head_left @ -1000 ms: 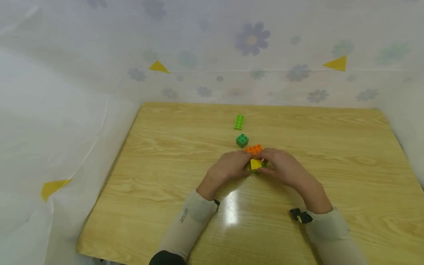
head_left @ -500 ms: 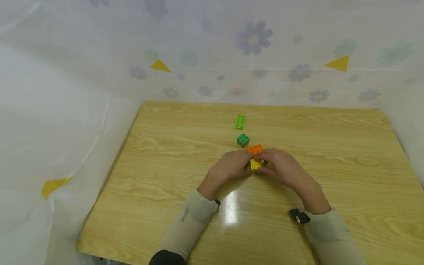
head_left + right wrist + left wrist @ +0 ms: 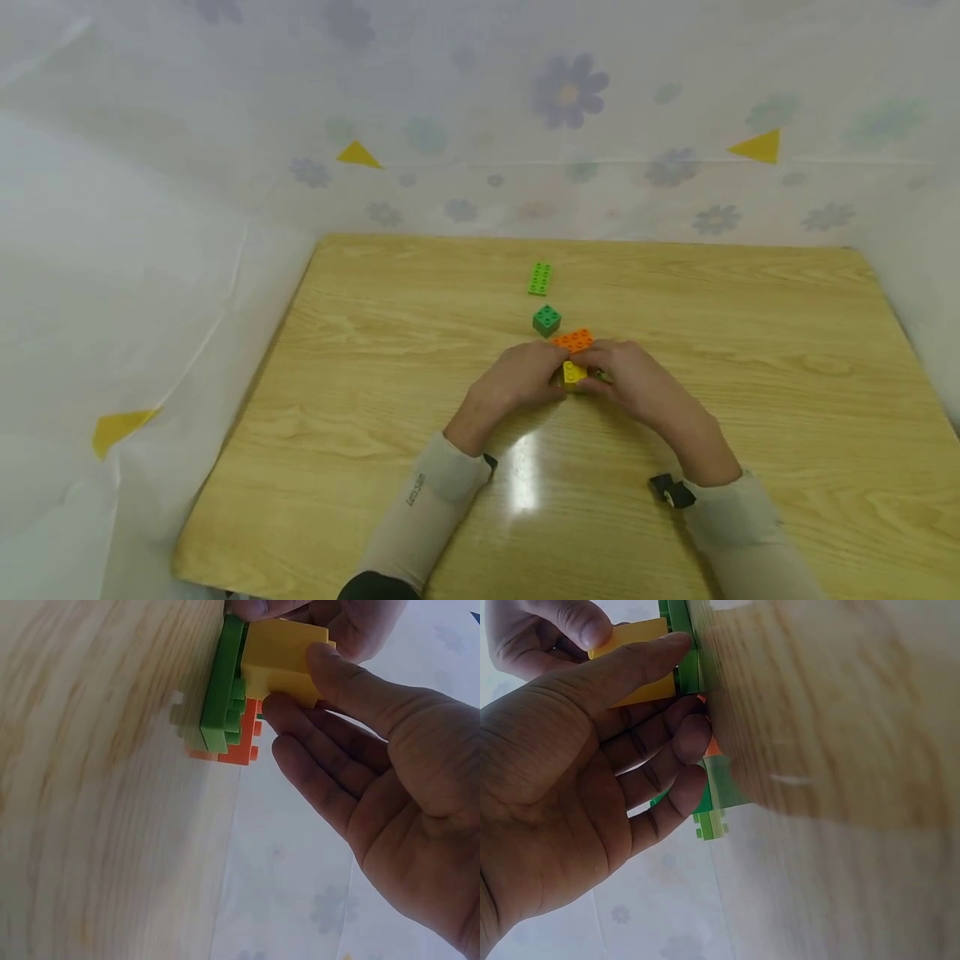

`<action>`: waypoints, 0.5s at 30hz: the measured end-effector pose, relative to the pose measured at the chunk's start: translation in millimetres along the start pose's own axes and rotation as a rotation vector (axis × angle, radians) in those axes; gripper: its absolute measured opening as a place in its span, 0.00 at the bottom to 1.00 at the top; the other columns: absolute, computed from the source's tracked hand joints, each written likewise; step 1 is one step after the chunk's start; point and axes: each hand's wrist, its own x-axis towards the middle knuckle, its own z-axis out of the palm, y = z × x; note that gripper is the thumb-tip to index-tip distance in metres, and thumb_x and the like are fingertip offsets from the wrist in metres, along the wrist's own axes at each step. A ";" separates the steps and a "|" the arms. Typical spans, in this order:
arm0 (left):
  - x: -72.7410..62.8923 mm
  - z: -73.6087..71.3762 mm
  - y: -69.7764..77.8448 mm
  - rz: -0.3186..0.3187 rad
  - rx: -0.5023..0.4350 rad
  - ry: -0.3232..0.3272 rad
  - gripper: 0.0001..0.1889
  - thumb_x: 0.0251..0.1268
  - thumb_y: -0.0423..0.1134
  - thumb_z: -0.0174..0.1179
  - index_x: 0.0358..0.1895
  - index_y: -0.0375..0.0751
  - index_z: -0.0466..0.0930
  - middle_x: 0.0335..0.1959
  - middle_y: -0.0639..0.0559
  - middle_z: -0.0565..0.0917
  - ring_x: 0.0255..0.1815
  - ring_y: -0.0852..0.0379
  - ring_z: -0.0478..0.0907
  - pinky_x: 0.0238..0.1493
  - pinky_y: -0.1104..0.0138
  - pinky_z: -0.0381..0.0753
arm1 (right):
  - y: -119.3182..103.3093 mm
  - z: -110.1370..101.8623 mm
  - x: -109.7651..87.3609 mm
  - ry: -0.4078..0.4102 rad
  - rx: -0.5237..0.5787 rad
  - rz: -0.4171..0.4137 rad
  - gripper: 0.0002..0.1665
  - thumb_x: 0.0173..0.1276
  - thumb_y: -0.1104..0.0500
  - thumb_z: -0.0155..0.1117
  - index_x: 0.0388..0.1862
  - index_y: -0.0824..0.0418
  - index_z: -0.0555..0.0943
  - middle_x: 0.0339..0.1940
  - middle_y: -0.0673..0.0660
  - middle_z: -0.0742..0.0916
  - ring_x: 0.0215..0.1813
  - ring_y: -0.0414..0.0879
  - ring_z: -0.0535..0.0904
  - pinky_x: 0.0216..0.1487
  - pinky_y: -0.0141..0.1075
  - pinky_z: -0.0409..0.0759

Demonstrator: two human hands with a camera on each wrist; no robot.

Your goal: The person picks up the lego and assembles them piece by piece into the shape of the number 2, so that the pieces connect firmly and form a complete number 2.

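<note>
A yellow building brick [image 3: 285,656] sits on a flat light-green studded plate [image 3: 223,690] at the table's middle. My right hand [image 3: 637,383] pinches the yellow brick between thumb and index finger; its other fingers lie loosely bent, as the right wrist view shows. From the other side my left hand [image 3: 521,379] holds the green plate, its thumb [image 3: 641,664] lying across the brick's lower part and reaching the plate's edge. Whether the studs are fully pressed together cannot be told. Just beyond the fingers lies an orange studded brick [image 3: 573,339], partly hidden.
Behind the orange brick stand a dark-green square brick [image 3: 547,320] and, farther back, a bright-green long studded plate [image 3: 540,279]. The wooden table [image 3: 390,333] meets a white flowered sheet [image 3: 480,108] at its back and left edges.
My right hand and forearm have shifted slightly left, and the yellow brick seems slightly turned between the hands. My left hand stays about where it was; the other bricks have not moved.
</note>
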 end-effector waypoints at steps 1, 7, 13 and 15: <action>-0.4 -0.6 -0.4 0.000 -0.002 0.003 0.10 0.71 0.43 0.72 0.48 0.48 0.82 0.33 0.58 0.81 0.32 0.60 0.76 0.37 0.68 0.76 | -0.1 0.0 1.0 0.001 -0.001 0.003 0.18 0.68 0.64 0.77 0.56 0.67 0.88 0.53 0.63 0.90 0.55 0.60 0.87 0.57 0.56 0.84; 0.5 -3.3 -1.1 0.008 -0.008 0.024 0.10 0.70 0.41 0.73 0.48 0.48 0.82 0.34 0.59 0.81 0.33 0.60 0.77 0.37 0.67 0.77 | -2.8 -2.2 4.3 0.016 -0.030 0.034 0.18 0.65 0.64 0.79 0.54 0.66 0.89 0.49 0.61 0.91 0.45 0.53 0.88 0.50 0.52 0.86; 0.4 -0.8 -0.8 0.000 -0.037 -0.009 0.09 0.69 0.39 0.73 0.43 0.49 0.80 0.33 0.59 0.81 0.32 0.60 0.75 0.35 0.68 0.76 | -9.1 1.1 2.3 -0.011 -0.089 0.077 0.16 0.67 0.61 0.78 0.52 0.63 0.90 0.48 0.59 0.91 0.46 0.55 0.87 0.47 0.51 0.87; 0.4 0.6 -1.0 0.003 -0.033 -0.009 0.09 0.69 0.39 0.73 0.44 0.49 0.80 0.33 0.59 0.81 0.32 0.60 0.75 0.35 0.69 0.75 | -9.3 3.3 1.4 -0.009 -0.091 0.093 0.16 0.66 0.60 0.79 0.51 0.62 0.90 0.47 0.58 0.91 0.43 0.52 0.87 0.44 0.49 0.86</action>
